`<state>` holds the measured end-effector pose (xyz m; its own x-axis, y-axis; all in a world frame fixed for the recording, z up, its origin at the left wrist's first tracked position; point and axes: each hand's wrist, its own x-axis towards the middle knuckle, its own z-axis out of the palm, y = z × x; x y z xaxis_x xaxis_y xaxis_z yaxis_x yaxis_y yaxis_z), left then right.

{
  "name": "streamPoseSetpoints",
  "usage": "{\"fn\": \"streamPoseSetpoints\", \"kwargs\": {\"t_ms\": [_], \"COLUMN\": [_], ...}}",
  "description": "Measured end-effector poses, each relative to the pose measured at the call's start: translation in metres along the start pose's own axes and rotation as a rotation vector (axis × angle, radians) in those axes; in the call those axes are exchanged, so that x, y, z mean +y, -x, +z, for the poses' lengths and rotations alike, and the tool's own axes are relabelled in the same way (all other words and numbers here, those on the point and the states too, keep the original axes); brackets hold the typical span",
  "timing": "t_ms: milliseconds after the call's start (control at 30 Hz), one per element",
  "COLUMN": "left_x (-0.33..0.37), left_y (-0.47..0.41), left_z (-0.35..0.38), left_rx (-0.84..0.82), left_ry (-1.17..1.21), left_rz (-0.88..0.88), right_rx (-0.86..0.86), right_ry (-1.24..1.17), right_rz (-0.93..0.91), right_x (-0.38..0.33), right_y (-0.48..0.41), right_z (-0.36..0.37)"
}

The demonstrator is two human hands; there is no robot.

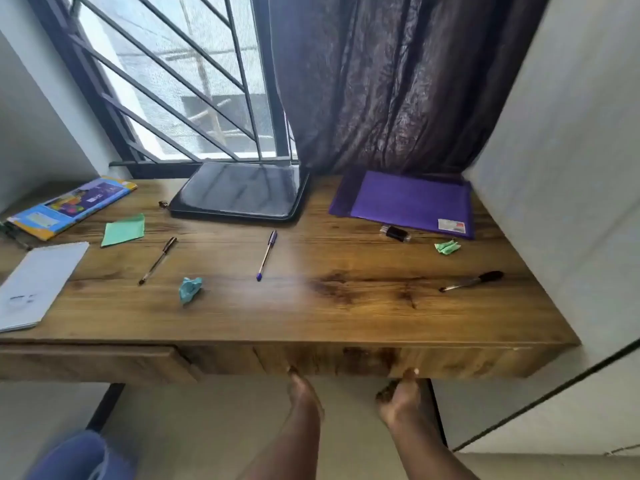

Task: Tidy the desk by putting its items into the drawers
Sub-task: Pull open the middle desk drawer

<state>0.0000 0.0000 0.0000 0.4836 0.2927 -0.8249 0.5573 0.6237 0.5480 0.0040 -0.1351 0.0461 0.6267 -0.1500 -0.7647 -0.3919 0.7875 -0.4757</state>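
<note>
- The black case (239, 192) lies flat at the back middle of the desk (329, 317), below the barred window (166, 81)
- Left hand (302, 388) is well in front of the case, up against the lower edge of the drawer front (346, 360); its fingers are hidden under the wood, so how far they curl cannot be told
- Right hand (400, 394) is in front and to the right of the case, at the same lower edge; a fingertip shows against the wood, the rest is blurred and its grip is unclear
- Blue pen (266, 255) lies just in front of the case, the dark pen (158, 260) in front and to its left
- Crumpled teal paper (189, 289) sits further in front of the case, between those two pens
- Green sheet (124, 230), colourful book (72, 206) and white notepad (38, 285) lie left of the case, the notepad nearest the front edge
- Purple folder (405, 202) lies right of the case, below the dark curtain (398, 81)
- A small black object (394, 233) touches the folder's near edge; a crumpled green paper (447, 247) and a black pen (472, 281) lie right of the case, nearer the front
</note>
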Motion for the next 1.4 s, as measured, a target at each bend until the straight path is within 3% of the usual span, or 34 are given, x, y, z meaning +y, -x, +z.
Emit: {"fn": "streamPoseSetpoints", "kwargs": {"t_ms": [33,67,300,433,600,733,967,1100,1200,1300,1400], "left_x": [0.003,-0.002,-0.002,-0.009,-0.019,-0.040,-0.059,-0.037,-0.012,0.009,0.010], "left_y": [0.005,-0.008,-0.019,-0.024,-0.015,-0.006,0.033,0.074,0.093,0.112,0.120], "left_z": [0.007,0.014,0.041,0.038,0.039,0.024,-0.006,-0.029,-0.047,-0.047,-0.051], "left_rx": [0.053,0.026,0.068,0.037,0.059,0.088,0.176,0.544,0.675,0.715,0.621], "left_ry": [0.374,0.319,0.646,0.668,0.734,0.697,0.641,0.562,0.507,0.025,-0.546], "left_rz": [-0.047,-0.021,-0.074,-0.087,0.053,0.064,0.063,0.083,0.227,0.466,0.520], "right_rx": [0.003,0.021,-0.027,-0.031,-0.033,-0.019,0.121,0.328,0.523,0.568,0.531], "right_ry": [-0.047,-0.061,-0.361,-0.390,-0.367,-0.380,-0.344,-0.174,0.055,0.291,0.548], "right_rz": [-0.002,0.000,0.053,0.092,0.093,0.079,0.028,-0.112,-0.202,-0.358,-0.568], "right_x": [-0.002,-0.003,-0.004,0.000,0.009,0.019,0.031,0.023,0.020,0.018,0.023], "right_y": [-0.008,-0.024,-0.066,-0.074,-0.075,-0.065,-0.025,0.023,0.053,0.077,0.091], "right_z": [0.004,0.005,0.002,-0.009,-0.025,-0.045,-0.075,-0.063,-0.057,-0.046,-0.034]}}
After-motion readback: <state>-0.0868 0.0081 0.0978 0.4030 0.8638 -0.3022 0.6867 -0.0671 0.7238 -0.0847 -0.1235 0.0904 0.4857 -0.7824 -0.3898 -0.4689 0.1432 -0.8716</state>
